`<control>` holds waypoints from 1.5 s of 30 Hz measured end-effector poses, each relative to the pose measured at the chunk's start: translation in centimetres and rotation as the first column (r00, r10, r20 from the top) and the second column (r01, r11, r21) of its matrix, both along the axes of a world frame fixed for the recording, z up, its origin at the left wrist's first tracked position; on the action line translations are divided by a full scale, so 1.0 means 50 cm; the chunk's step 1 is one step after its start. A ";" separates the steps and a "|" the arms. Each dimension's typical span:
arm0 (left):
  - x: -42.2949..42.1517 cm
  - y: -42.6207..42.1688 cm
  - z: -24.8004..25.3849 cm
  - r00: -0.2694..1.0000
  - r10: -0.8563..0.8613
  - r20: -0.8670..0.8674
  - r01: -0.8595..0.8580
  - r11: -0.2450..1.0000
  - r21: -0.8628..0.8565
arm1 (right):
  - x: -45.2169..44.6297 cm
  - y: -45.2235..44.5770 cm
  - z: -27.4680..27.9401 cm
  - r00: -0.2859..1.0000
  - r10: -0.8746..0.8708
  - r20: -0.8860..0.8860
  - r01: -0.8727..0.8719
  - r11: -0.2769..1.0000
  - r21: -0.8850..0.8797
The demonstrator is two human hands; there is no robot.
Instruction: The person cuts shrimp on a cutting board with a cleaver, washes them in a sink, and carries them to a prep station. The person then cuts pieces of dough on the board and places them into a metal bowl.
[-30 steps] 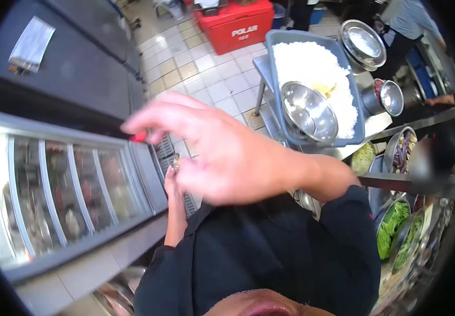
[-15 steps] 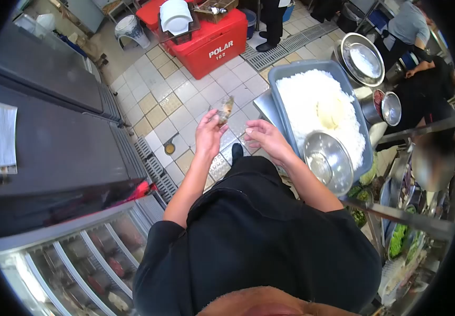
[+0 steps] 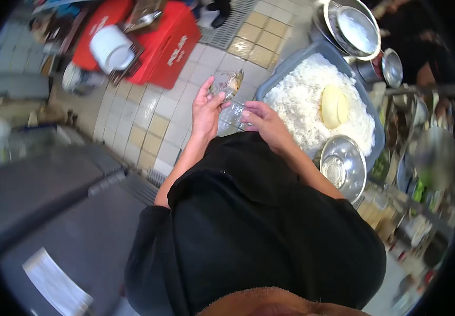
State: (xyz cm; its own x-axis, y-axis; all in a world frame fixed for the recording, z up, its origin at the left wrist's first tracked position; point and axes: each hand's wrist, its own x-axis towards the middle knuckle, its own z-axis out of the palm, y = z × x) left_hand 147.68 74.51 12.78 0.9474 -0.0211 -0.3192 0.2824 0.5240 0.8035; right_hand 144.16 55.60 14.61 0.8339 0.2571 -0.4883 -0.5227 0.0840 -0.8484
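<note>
Fingers and thumb of my left hand (image 3: 206, 113) are closed on a small see-through packet (image 3: 231, 85) with brown and orange bits showing; its exact contents are too blurred to name. Clear plastic film (image 3: 233, 115) stretches from it toward my right hand (image 3: 264, 121). That hand is closed, thumb against the fingers, at the film's right edge. Both hands are in front of my waist, above the tiled floor. Just right of my right hand stands a grey tub (image 3: 285, 67) of white rice (image 3: 304, 89), with a yellow bowl (image 3: 334, 107) sunk in the rice.
A metal bowl (image 3: 343, 166) overlaps the tub's near edge. Metal pans (image 3: 351, 26) stand beyond it. Ahead to the left is a red cooler (image 3: 172, 52) with stacked white plates (image 3: 110, 48) nearby. A grey cabinet (image 3: 43, 189) is at my left; food containers line the right.
My view has turned to the right, so the cooler appears further left. My right hand has come closer to my left, and clear film now shows between them.
</note>
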 end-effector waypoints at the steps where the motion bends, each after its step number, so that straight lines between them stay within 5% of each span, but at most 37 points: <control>1: 0.031 0.000 -0.009 0.997 -0.082 -0.010 0.081 0.996 -0.029 | 0.021 0.019 -0.002 0.997 -0.078 -0.001 0.078 0.997 0.029; 6: 0.184 0.015 -0.031 0.918 -0.397 0.005 0.394 0.909 -0.137 | 0.126 0.106 -0.034 0.903 -0.416 -0.109 0.427 0.897 0.112; 11: 0.333 0.043 -0.053 0.749 -0.656 0.093 0.658 0.753 0.015 | 0.237 0.148 -0.043 0.710 -0.673 -0.206 0.701 0.648 0.298; 19: 0.700 0.031 -0.068 0.238 -0.970 0.054 0.913 0.242 0.330 | 0.414 0.104 -0.042 0.529 -0.827 -0.190 0.829 0.454 0.327; 21: 0.829 0.052 -0.145 0.343 -0.939 -0.033 0.824 0.283 0.491 | 0.479 0.080 -0.056 0.500 -0.837 -0.221 0.847 0.419 0.328; 23: 0.940 0.107 -0.258 0.602 -0.783 -0.159 0.669 0.386 0.635 | 0.540 0.052 -0.096 0.536 -0.811 -0.235 0.832 0.459 0.312; 25: 1.041 0.288 -0.515 0.746 -0.665 -0.043 0.236 0.203 0.950 | 0.622 0.026 -0.108 0.559 -0.788 -0.259 0.820 0.481 0.309; 26: 0.995 0.317 -0.442 0.870 -0.351 -0.348 0.460 0.320 0.828 | 0.651 0.017 -0.117 0.576 -0.769 -0.278 0.812 0.495 0.310; 27: 1.026 0.515 -0.647 0.655 -0.572 -0.494 0.325 -0.376 0.867 | 0.683 0.002 -0.133 0.593 -0.754 -0.284 0.801 0.513 0.310; 28: 0.997 0.592 -0.661 0.519 -0.532 -0.669 0.366 -0.569 0.736 | 0.717 -0.019 -0.138 0.608 -0.742 -0.283 0.790 0.530 0.308; 30: 0.930 0.661 -0.615 0.329 -0.462 -0.823 0.449 -0.690 0.567 | 0.784 -0.056 -0.114 0.622 -0.740 -0.255 0.783 0.579 0.227; 36: 0.899 0.607 -0.577 0.178 -0.413 -0.893 0.718 -0.566 0.405 | 0.967 -0.164 -0.096 0.738 -0.673 -0.054 0.665 0.738 -0.112; 41: 1.153 0.411 -0.732 0.107 -0.648 -0.754 0.506 -0.618 0.602 | 1.174 -0.245 -0.132 0.798 -0.602 0.030 0.586 0.763 -0.272; 42: 1.252 0.328 -0.698 0.063 -0.619 -0.782 0.485 -0.666 0.567 | 1.218 -0.259 -0.142 0.802 -0.596 0.036 0.580 0.763 -0.283; 44: 1.401 0.264 -0.814 0.289 -0.727 -0.622 0.419 -0.489 0.765 | 1.304 -0.288 -0.150 0.826 -0.564 0.014 0.543 0.789 -0.286; 45: 1.473 0.216 -0.844 0.466 -0.755 -0.462 0.397 -0.289 0.871 | 1.352 -0.301 -0.147 0.840 -0.542 0.007 0.522 0.805 -0.283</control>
State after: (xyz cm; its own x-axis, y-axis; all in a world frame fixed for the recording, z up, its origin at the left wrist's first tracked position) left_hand 221.31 85.30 -29.44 0.6855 -0.5209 -0.5087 -0.2963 -0.8378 0.4586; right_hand 211.74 40.53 7.25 0.7627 -0.3631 -0.5352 -0.5207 0.1461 -0.8412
